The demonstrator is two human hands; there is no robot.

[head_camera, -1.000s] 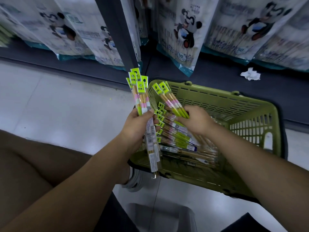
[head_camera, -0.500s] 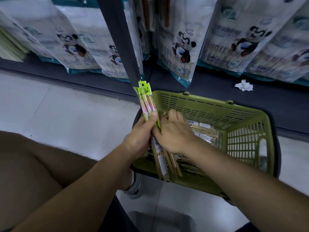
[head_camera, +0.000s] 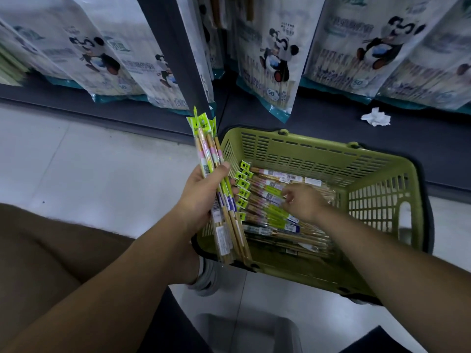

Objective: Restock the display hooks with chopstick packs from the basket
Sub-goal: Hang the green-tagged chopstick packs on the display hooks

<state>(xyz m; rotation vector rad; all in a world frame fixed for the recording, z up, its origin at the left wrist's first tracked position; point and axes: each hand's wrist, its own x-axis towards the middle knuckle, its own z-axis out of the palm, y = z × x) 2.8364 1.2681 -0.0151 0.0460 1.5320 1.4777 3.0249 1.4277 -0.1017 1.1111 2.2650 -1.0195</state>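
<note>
A green plastic basket (head_camera: 382,184) stands on the floor with several chopstick packs (head_camera: 265,215) lying flat inside, green header tags toward the left. My left hand (head_camera: 201,197) grips a bundle of chopstick packs (head_camera: 216,179) upright at the basket's left rim, tags pointing up. My right hand (head_camera: 303,202) is down in the basket, fingers curled and pinching at a pack on top of the pile. No display hooks show in this view.
Large panda-printed bags (head_camera: 270,62) hang along the dark shelf base (head_camera: 331,128) behind the basket. A dark upright post (head_camera: 178,54) rises just behind my left hand. A crumpled white paper (head_camera: 376,117) lies on the shelf base. My knee (head_camera: 51,245) is lower left.
My right hand has left the bundle held in my left hand and dropped back into the basket onto the pile. The bundle stays upright in my left hand.
</note>
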